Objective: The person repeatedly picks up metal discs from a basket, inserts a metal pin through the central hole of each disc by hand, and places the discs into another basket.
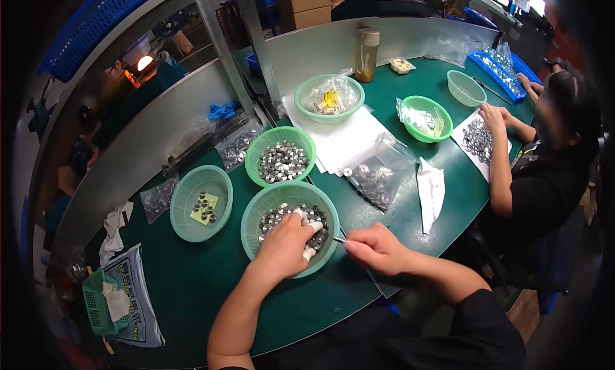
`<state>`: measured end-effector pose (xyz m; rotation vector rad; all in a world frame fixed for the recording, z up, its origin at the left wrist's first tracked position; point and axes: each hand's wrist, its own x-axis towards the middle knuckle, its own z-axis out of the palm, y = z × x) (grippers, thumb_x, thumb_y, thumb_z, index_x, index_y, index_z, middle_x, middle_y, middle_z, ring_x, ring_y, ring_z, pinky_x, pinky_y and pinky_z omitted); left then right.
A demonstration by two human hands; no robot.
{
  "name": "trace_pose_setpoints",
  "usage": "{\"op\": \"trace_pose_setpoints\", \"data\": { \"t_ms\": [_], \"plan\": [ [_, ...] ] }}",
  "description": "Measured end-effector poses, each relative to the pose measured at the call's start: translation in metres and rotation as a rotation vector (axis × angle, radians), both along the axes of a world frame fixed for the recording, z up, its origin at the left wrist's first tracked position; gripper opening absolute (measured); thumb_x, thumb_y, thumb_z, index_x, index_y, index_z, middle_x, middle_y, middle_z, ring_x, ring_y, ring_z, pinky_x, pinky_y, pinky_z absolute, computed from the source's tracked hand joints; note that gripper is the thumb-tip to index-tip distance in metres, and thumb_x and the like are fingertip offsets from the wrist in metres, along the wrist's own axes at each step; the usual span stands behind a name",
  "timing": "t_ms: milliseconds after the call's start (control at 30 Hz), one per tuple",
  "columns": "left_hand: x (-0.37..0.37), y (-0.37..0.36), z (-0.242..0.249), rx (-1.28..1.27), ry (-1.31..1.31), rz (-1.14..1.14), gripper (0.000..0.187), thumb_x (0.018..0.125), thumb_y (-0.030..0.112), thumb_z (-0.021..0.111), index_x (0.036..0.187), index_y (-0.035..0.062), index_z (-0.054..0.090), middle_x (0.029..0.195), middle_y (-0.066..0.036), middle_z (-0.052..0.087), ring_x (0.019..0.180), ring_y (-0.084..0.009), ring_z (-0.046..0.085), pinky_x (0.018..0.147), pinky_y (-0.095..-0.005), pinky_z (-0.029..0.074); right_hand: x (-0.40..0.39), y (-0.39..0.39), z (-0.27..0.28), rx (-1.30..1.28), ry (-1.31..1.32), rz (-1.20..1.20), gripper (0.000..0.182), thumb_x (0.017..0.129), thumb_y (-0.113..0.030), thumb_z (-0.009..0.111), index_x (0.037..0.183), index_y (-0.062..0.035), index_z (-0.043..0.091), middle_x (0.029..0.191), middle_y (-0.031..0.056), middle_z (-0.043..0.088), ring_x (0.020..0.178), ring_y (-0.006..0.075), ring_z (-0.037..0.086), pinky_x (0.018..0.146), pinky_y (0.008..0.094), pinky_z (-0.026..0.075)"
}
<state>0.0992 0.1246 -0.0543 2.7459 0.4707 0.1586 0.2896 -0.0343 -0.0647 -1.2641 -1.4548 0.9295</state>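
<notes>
My left hand (288, 245) reaches into a round green basket (248, 224) of small metal parts (274, 214). White covers wrap some of its fingertips, which are bent down among the parts; whether they grip one is hidden. Just right of the basket's rim, my right hand (378, 248) is closed around a thin metal tool (340, 239), its tip pointing left. Behind this basket stands a brighter green basket (252, 153) full of similar metal parts (282, 162). To the left, another green basket (181, 207) holds a few parts on a yellow paper (199, 214).
Bags of parts (378, 178), a white cloth (430, 194) and a green bowl (446, 123) lie to the right. A co-worker (544, 159) handles parts on a white sheet (480, 162). A bottle (367, 56) stands at the back, a small green basket (95, 303) at lower left.
</notes>
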Motion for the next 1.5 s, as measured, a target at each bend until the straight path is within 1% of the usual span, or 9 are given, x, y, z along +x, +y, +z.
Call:
{"op": "trace_pose_setpoints", "data": {
  "t_ms": [167,267,433,633,767,933,1033,1267,1500],
  "plan": [
    [-0.006,0.014,-0.024,0.008,-0.105,0.005,0.016,0.081,0.006,0.073,0.097,0.0053,0.070,0.093,-0.013,0.066,0.095,-0.0349,0.064,0.081,-0.0473,0.054,-0.007,0.054,0.030,0.056,-0.159,0.026,0.029,0.100,-0.021,0.059,0.081,0.0003,0.060,0.060,0.0161,0.055,0.051,0.0293,0.053,0.053,0.0391,0.043],
    [-0.011,0.021,-0.011,-0.098,-0.228,0.051,0.014,0.081,0.005,0.072,0.095,0.0022,0.072,0.088,-0.015,0.068,0.088,-0.0379,0.065,0.079,-0.0462,0.055,-0.012,0.075,0.030,0.117,-0.156,-0.028,0.026,0.100,-0.021,0.060,0.087,0.0009,0.064,0.063,0.0171,0.058,0.054,0.0293,0.057,0.055,0.0376,0.045],
    [-0.018,0.024,0.006,-0.834,-0.559,0.343,0.025,0.092,-0.007,0.067,0.117,-0.0026,0.071,0.102,-0.007,0.072,0.088,-0.0116,0.068,0.081,-0.0255,0.055,-0.015,0.074,0.012,0.156,-0.036,-0.092,0.015,0.097,-0.014,0.063,0.096,0.0003,0.068,0.067,0.0147,0.062,0.056,0.0213,0.061,0.055,0.0333,0.046],
    [-0.024,0.022,0.013,-1.057,-0.645,0.311,0.028,0.095,-0.008,0.064,0.121,-0.0040,0.068,0.107,-0.009,0.071,0.087,-0.0100,0.066,0.075,-0.0230,0.054,-0.016,0.070,-0.006,0.319,-0.031,-0.107,0.012,0.096,-0.011,0.062,0.095,-0.0002,0.067,0.069,0.0144,0.064,0.056,0.0273,0.062,0.054,0.0357,0.047],
    [-0.026,0.021,0.011,-1.031,-0.687,0.252,0.029,0.094,-0.008,0.064,0.123,-0.0045,0.067,0.108,-0.009,0.070,0.087,-0.0116,0.066,0.076,-0.0238,0.055,-0.016,0.068,-0.009,0.360,-0.071,-0.098,0.012,0.095,-0.011,0.063,0.093,-0.0007,0.067,0.069,0.0155,0.064,0.059,0.0320,0.063,0.054,0.0379,0.047],
    [-0.019,0.011,0.013,-1.027,-0.758,0.311,0.027,0.092,-0.006,0.068,0.119,-0.0035,0.068,0.103,-0.008,0.071,0.086,-0.0129,0.068,0.075,-0.0241,0.055,-0.013,0.067,-0.008,0.380,-0.090,-0.091,0.011,0.095,-0.007,0.061,0.094,0.0009,0.069,0.073,0.0124,0.068,0.060,0.0275,0.065,0.055,0.0336,0.049],
    [-0.018,0.004,0.015,-0.897,-0.749,0.339,0.028,0.091,-0.010,0.068,0.119,-0.0052,0.068,0.109,-0.010,0.068,0.093,-0.0142,0.068,0.083,-0.0267,0.057,-0.014,0.068,-0.008,0.395,-0.117,-0.104,0.010,0.093,-0.010,0.064,0.093,-0.0005,0.068,0.071,0.0143,0.066,0.061,0.0321,0.065,0.056,0.0384,0.050],
    [-0.014,-0.004,0.010,-0.499,-0.757,0.283,0.021,0.085,-0.009,0.074,0.105,-0.0046,0.073,0.103,-0.014,0.072,0.091,-0.0188,0.071,0.081,-0.0283,0.057,-0.020,0.066,-0.008,0.380,-0.229,-0.172,0.009,0.092,-0.012,0.067,0.093,-0.0025,0.068,0.072,0.0155,0.067,0.065,0.0353,0.067,0.058,0.0432,0.052],
    [-0.011,-0.016,-0.007,-0.334,-0.801,0.291,0.025,0.089,-0.012,0.069,0.113,-0.0050,0.071,0.113,-0.014,0.069,0.098,-0.0166,0.068,0.087,-0.0274,0.056,-0.025,0.063,-0.011,0.368,-0.329,-0.265,0.009,0.093,-0.013,0.066,0.092,-0.0043,0.067,0.067,0.0128,0.065,0.060,0.0342,0.065,0.054,0.0435,0.050]
  ]
}}
